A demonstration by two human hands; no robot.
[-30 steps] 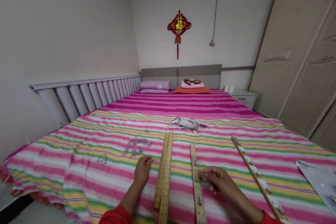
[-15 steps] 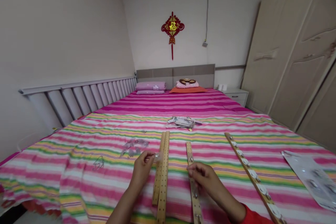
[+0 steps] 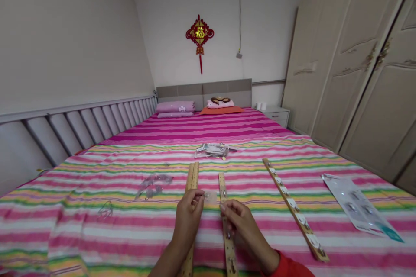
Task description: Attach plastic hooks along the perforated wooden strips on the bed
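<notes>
My left hand (image 3: 190, 212) is closed in a pinch on a small clear plastic piece (image 3: 211, 198). It hangs over the gap between a pair of light wooden strips with rows of holes (image 3: 194, 173) and a single wooden strip (image 3: 222, 180). That single strip carries small metal fittings, one of them near its lower end (image 3: 232, 263). Above it my right hand (image 3: 242, 220) has thumb and forefinger pressed together beside the plastic piece; whatever they grip is too small to make out. Another wooden strip (image 3: 286, 197), farther right, bears several white discs and metal fittings.
Crumpled clear plastic bits (image 3: 154, 185) and a thin clear scrap (image 3: 105, 210) lie left on the striped bedcover (image 3: 136, 229). A clear package (image 3: 214, 150) sits beyond the strips. A blister pack with metal pieces (image 3: 359, 207) rests at the right.
My left hand has carried the clear plastic piece rightward, close to my right hand's fingertips. The view has swung a little to the right.
</notes>
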